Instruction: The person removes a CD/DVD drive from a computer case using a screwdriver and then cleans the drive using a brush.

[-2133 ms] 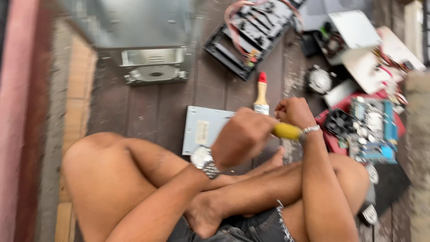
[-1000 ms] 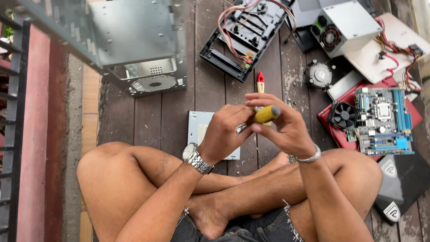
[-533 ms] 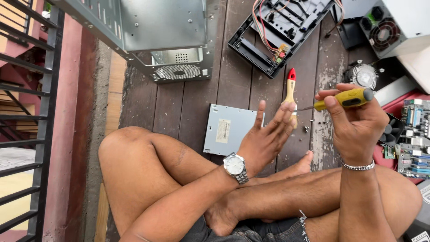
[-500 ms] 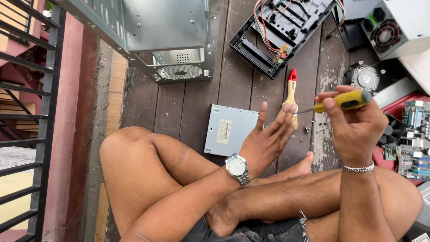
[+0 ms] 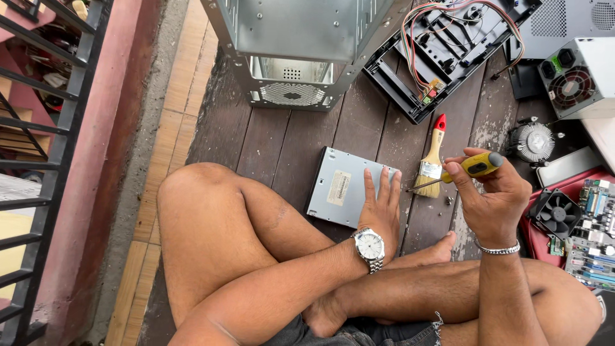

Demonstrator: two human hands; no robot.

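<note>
The person sits cross-legged on a dark wooden floor (image 5: 282,138); the legs fill the lower half of the frame. In the centre lies a flat grey metal drive (image 5: 339,187) with a pale label on its top. The left hand (image 5: 379,208) rests on the right end of this drive with the fingers stretched out flat – it presses down, it does not grip; a silver wristwatch (image 5: 369,247) is on that wrist. The right hand (image 5: 490,202), a little right of centre, is closed around a screwdriver (image 5: 461,172) with a yellow and black handle; the thin shaft points left and slightly down, and its tip is just beside the left fingertips, above the drive's right edge; whether the tip touches the drive I cannot tell. A silver bracelet (image 5: 500,248) sits on the right wrist.

Behind the screwdriver a paintbrush (image 5: 432,158) with a red-tipped wooden handle lies on the floor. At the top centre stands an empty metal computer case (image 5: 301,45); to its right a black panel with coloured wires (image 5: 442,51); in the upper right corner a power supply (image 5: 576,77) – below it a round cooler (image 5: 532,141), a black fan (image 5: 556,213) and a circuit board (image 5: 592,240) at the right edge.
</note>
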